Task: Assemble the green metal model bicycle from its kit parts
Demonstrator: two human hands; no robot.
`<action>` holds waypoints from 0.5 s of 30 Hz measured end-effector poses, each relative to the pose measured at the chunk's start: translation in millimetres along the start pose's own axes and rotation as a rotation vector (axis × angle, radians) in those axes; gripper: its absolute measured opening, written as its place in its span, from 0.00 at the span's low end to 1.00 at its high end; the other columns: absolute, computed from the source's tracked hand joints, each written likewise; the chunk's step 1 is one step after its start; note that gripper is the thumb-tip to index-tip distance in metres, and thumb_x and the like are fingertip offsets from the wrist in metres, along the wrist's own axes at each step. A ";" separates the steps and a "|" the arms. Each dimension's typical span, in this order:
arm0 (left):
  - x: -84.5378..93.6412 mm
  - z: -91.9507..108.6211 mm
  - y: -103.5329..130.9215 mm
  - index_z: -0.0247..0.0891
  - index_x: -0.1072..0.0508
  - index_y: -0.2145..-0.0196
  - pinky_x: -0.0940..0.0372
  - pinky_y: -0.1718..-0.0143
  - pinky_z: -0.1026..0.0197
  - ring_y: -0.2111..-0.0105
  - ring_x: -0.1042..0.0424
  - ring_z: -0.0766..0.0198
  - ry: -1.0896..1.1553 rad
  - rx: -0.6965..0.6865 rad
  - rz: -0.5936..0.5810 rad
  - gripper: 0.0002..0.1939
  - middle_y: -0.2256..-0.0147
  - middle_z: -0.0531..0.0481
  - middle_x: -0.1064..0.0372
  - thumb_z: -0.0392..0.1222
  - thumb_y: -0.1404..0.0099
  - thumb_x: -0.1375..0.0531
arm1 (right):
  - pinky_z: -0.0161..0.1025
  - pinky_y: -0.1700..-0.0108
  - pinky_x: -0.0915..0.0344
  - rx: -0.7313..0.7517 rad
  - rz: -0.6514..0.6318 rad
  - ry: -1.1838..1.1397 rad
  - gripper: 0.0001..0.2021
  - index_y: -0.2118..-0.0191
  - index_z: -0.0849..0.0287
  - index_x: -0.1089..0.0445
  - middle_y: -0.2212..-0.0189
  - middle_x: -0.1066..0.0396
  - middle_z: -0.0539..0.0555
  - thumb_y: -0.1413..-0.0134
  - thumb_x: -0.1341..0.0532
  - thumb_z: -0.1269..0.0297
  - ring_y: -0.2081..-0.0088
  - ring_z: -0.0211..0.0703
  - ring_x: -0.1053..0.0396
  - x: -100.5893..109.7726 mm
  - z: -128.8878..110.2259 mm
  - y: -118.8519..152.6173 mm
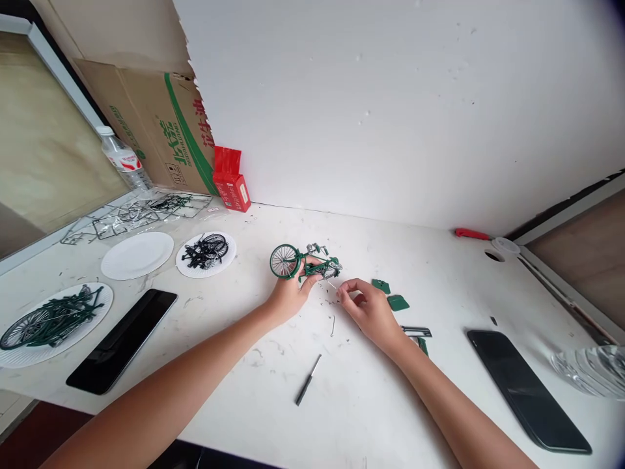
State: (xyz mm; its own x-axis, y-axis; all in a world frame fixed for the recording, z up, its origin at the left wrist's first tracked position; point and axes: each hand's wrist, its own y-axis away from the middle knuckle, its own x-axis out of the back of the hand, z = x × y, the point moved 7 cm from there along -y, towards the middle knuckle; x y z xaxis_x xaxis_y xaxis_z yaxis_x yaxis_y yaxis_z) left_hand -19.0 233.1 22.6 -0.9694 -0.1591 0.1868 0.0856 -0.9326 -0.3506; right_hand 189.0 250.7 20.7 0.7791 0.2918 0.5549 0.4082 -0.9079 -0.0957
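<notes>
A small green model bicycle (285,261) is held on its side above the white table (273,404) by my left hand (293,293), its fingers wrapped round the frame. Just to the right, my right hand (364,303) pinches a thin, light-coloured rod (332,284) that points at the lower edge of the bicycle's right-hand end. Whether the rod touches the bicycle is too small to tell. Below the hands lie a thin metal piece (333,326) and a small screwdriver (308,381). Two flat green pieces (398,302) lie beyond my right hand.
Paper plates with green bicycle parts (53,319) and black parts (202,253) stand left, beside a bare plate (137,255) and a phone (122,342). Farther back are a red box (232,185) and a bottle (124,159). Another phone (527,391) lies right, near clear plastic (593,370).
</notes>
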 end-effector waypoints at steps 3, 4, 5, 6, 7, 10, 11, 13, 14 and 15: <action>1.1 -0.9 -0.6 0.42 0.26 0.47 0.31 0.37 0.49 0.46 0.23 0.53 -0.013 -0.019 0.009 0.14 0.46 0.41 0.24 0.46 0.27 0.35 | 0.45 0.71 0.35 0.002 -0.018 -0.013 0.16 0.60 0.50 0.26 0.62 0.21 0.54 0.31 0.39 0.44 0.75 0.42 0.34 -1.8 0.5 -0.4; 0.9 -1.2 -0.6 0.42 0.27 0.47 0.31 0.37 0.49 0.46 0.23 0.53 -0.015 -0.024 0.007 0.14 0.46 0.41 0.24 0.46 0.27 0.35 | 0.44 0.70 0.35 0.008 -0.020 -0.016 0.15 0.60 0.50 0.27 0.62 0.21 0.54 0.32 0.39 0.44 0.75 0.42 0.34 -2.4 0.1 -0.6; 0.5 -1.1 -0.4 0.42 0.27 0.47 0.30 0.38 0.50 0.46 0.23 0.53 -0.018 -0.030 0.002 0.14 0.46 0.41 0.25 0.46 0.27 0.35 | 0.44 0.70 0.34 0.014 -0.020 -0.017 0.15 0.60 0.51 0.27 0.62 0.21 0.55 0.32 0.39 0.45 0.75 0.42 0.33 -2.9 -0.3 -0.7; -0.3 -0.9 -0.3 0.42 0.27 0.47 0.30 0.38 0.50 0.46 0.23 0.54 -0.023 -0.037 -0.008 0.14 0.46 0.41 0.25 0.46 0.27 0.36 | 0.44 0.70 0.34 0.018 -0.015 -0.017 0.15 0.60 0.51 0.27 0.62 0.21 0.55 0.32 0.39 0.45 0.75 0.42 0.33 -3.2 -0.6 -0.8; -1.1 -0.4 -0.2 0.42 0.27 0.46 0.30 0.38 0.50 0.46 0.23 0.54 -0.030 -0.046 -0.018 0.14 0.46 0.41 0.25 0.45 0.27 0.36 | 0.44 0.70 0.34 0.019 -0.008 -0.018 0.16 0.60 0.51 0.26 0.62 0.21 0.55 0.32 0.39 0.45 0.75 0.42 0.34 -3.5 -0.7 -1.0; -2.8 1.1 -0.2 0.41 0.26 0.47 0.29 0.39 0.49 0.47 0.23 0.53 -0.049 -0.068 -0.041 0.13 0.47 0.41 0.24 0.45 0.27 0.36 | 0.44 0.70 0.35 0.016 0.009 -0.030 0.17 0.60 0.52 0.26 0.62 0.20 0.56 0.32 0.39 0.44 0.75 0.41 0.35 -4.2 -0.4 -1.3; -3.1 1.4 -0.3 0.41 0.26 0.47 0.29 0.40 0.49 0.47 0.23 0.53 -0.055 -0.074 -0.045 0.13 0.47 0.41 0.24 0.45 0.27 0.36 | 0.43 0.70 0.36 0.013 0.011 -0.036 0.18 0.60 0.53 0.26 0.62 0.20 0.56 0.32 0.39 0.43 0.75 0.41 0.35 -4.4 -0.3 -1.2; -3.7 1.6 -0.6 0.41 0.27 0.46 0.28 0.40 0.49 0.47 0.23 0.54 -0.075 -0.087 -0.056 0.13 0.47 0.41 0.24 0.45 0.26 0.37 | 0.42 0.71 0.37 0.009 0.012 -0.046 0.20 0.59 0.54 0.26 0.62 0.21 0.56 0.31 0.40 0.41 0.75 0.40 0.37 -4.4 -0.6 -0.8; -3.9 1.8 -0.7 0.41 0.27 0.46 0.28 0.41 0.49 0.46 0.23 0.54 -0.089 -0.097 -0.062 0.13 0.46 0.41 0.25 0.45 0.26 0.37 | 0.42 0.71 0.37 0.006 0.015 -0.051 0.21 0.59 0.55 0.26 0.63 0.21 0.56 0.31 0.40 0.40 0.75 0.40 0.37 -3.9 -0.9 -0.5; -4.2 2.0 -0.8 0.41 0.28 0.46 0.28 0.41 0.50 0.47 0.23 0.55 -0.104 -0.109 -0.069 0.13 0.46 0.41 0.25 0.44 0.26 0.37 | 0.41 0.70 0.37 0.002 0.019 -0.057 0.22 0.59 0.55 0.26 0.63 0.21 0.56 0.31 0.40 0.40 0.75 0.39 0.37 -3.3 -1.4 -0.2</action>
State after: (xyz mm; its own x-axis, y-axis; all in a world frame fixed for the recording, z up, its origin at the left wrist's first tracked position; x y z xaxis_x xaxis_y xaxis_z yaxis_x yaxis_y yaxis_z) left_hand -14.5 233.9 23.9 -0.9425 -0.1343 0.3062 -0.0112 -0.9025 -0.4305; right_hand 185.6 249.6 20.0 0.8122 0.2915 0.5054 0.3942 -0.9128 -0.1070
